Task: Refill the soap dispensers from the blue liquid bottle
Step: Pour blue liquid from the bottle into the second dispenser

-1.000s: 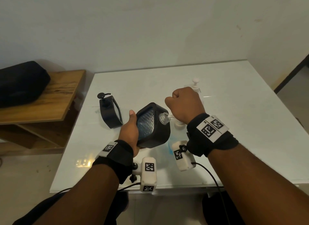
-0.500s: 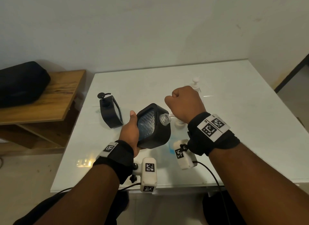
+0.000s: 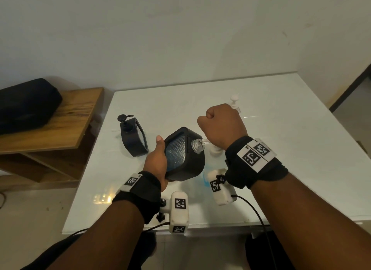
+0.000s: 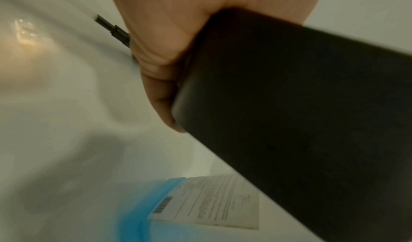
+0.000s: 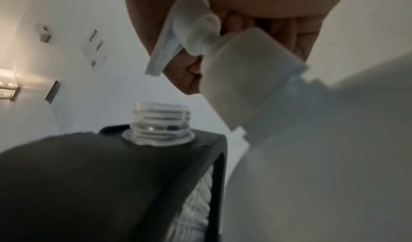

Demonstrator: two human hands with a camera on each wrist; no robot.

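Note:
My left hand (image 3: 156,159) grips a black soap dispenser (image 3: 184,159), tilted over the white table, its pump off and its clear threaded neck (image 3: 198,146) open and pointing right. In the left wrist view the fingers (image 4: 160,80) wrap its black side (image 4: 289,104). My right hand (image 3: 220,125) is curled round the white pump head (image 5: 185,29) of the blue liquid bottle (image 4: 142,210), which stands mostly hidden under that wrist. The white nozzle (image 3: 206,142) sits just beside the neck (image 5: 159,126). No liquid stream shows.
A second black dispenser (image 3: 133,137) with its pump on stands left of my hands. A white pump bottle (image 3: 233,101) peeks out behind my right fist. A wooden shelf (image 3: 60,125) with a black bag (image 3: 26,105) adjoins the table (image 3: 281,129) on the left.
Almost nothing: the right fist lifts and settles slightly on the pump head, and the left hand keeps the dispenser tilted in the same place.

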